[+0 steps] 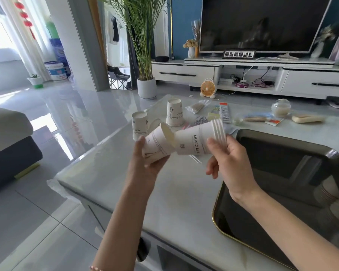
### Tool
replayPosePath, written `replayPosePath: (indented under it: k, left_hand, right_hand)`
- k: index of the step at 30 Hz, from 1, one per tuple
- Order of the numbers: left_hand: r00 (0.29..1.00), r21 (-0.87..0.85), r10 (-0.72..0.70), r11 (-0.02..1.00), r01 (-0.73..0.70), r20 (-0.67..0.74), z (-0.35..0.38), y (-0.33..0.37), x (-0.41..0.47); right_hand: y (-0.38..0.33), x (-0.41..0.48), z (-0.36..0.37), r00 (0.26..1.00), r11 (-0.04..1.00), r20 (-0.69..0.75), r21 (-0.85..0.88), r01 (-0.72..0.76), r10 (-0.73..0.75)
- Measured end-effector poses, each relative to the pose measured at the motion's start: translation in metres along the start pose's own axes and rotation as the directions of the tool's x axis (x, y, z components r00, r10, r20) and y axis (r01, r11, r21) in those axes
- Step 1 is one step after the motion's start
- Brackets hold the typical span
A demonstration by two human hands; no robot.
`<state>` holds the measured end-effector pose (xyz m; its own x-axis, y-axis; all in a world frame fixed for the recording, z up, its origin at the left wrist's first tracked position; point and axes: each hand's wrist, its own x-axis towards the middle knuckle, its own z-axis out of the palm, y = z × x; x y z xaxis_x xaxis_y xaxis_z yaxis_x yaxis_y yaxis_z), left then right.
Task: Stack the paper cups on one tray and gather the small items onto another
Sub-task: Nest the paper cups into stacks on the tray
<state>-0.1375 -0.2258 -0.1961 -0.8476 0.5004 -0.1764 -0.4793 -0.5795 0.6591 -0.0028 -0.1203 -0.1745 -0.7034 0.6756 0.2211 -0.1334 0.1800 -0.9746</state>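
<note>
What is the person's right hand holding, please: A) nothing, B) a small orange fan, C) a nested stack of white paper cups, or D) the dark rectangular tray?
C: the right hand grips a nested stack of white paper cups, several rims showing by its fingers.

A television [260, 24] with a dark screen is set on a low white TV cabinet [184, 72]. A framed strip of photos [239, 54] is placed just in front of it, and a white vase of dried flowers [191, 52] at its left. Cables [258, 83] are tangled on the cabinet's open shelf. A small orange desk fan [207, 88] is stood on the floor, near a tall palm [139, 26] in a white pot [146, 88]. A grey sofa [6, 133] is partly shown at the left edge, and further back are a folding chair [116, 76] and a white bucket [56, 71].
</note>
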Motion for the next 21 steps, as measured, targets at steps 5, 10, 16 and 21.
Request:
replayPosePath:
  k: [5, 10, 16, 21]
  left_hand:
    - [0.999, -0.032, 0.037, 0.999, -0.036, 0.032, 0.005, -0.007, -0.016]
    - [0.993, 0.055, -0.003, 0.998, -0.003, 0.117, 0.025, -0.024, -0.035]
    - [0.977, 0.064, -0.127, 0.991, 0.117, 0.174, 0.043, -0.054, -0.049]
    - [0.953, 0.106, -0.186, 0.981, 0.165, 0.238, 0.052, -0.07, -0.059]
  right_hand:
    - [-0.015, -0.009, -0.008, 1.0, 1.0, 0.029, -0.004, 0.0, 0.0]
    - [-0.031, -0.024, -0.037, 0.994, 0.992, -0.007, -0.069, 0.108, -0.109]
    - [-0.039, -0.041, -0.071, 0.987, 0.982, -0.072, -0.128, 0.136, -0.146]
    - [-0.04, -0.049, -0.085, 0.971, 0.964, -0.124, -0.198, 0.176, -0.203]
